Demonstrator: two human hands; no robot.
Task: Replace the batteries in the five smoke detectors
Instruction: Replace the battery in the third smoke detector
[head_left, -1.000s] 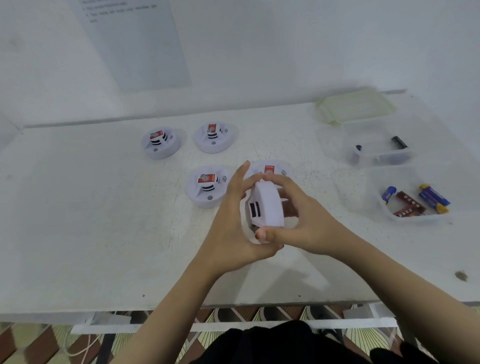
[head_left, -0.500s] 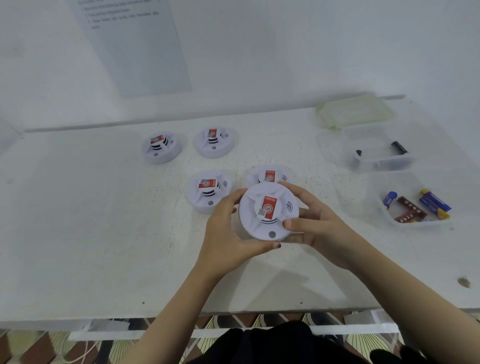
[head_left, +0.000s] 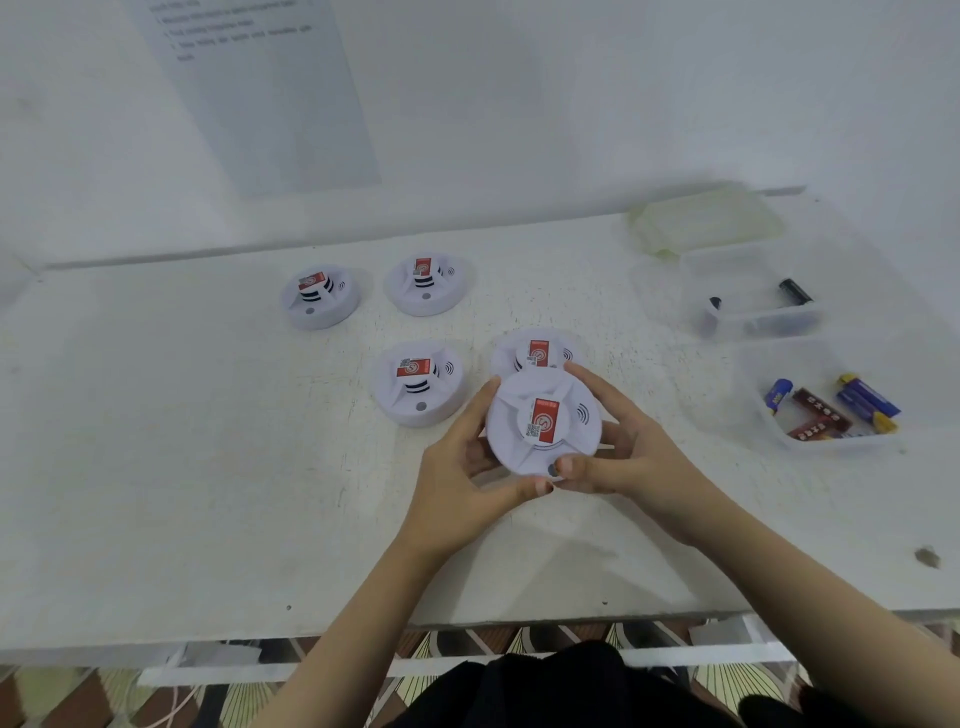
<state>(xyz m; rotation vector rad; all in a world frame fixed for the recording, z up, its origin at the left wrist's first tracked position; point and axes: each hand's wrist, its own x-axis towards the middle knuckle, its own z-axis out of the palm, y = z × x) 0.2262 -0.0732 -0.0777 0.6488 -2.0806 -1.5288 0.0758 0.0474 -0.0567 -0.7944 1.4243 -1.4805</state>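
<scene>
I hold a round white smoke detector (head_left: 543, 423) with a red label face up, just above the table. My left hand (head_left: 462, 467) grips its left rim and my right hand (head_left: 623, 457) grips its right rim, both thumbs at its near edge. Several other white detectors lie on the table: one right behind the held one (head_left: 535, 351), one to its left (head_left: 418, 382), and two farther back (head_left: 319, 296) (head_left: 427, 283). A clear tub (head_left: 831, 441) at the right holds blue and red batteries (head_left: 867, 400). Another clear tub (head_left: 753, 322) behind it holds a black battery (head_left: 795, 292).
A pale green lid (head_left: 706, 221) lies at the back right by the wall. A printed sheet (head_left: 260, 88) hangs on the wall. The white table (head_left: 182, 467) ends at a near edge, with patterned floor below. A small dark speck (head_left: 927, 557) sits at the right.
The detector was held on edge a second ago; both hands have turned it flat with the label facing up and kept it in place since.
</scene>
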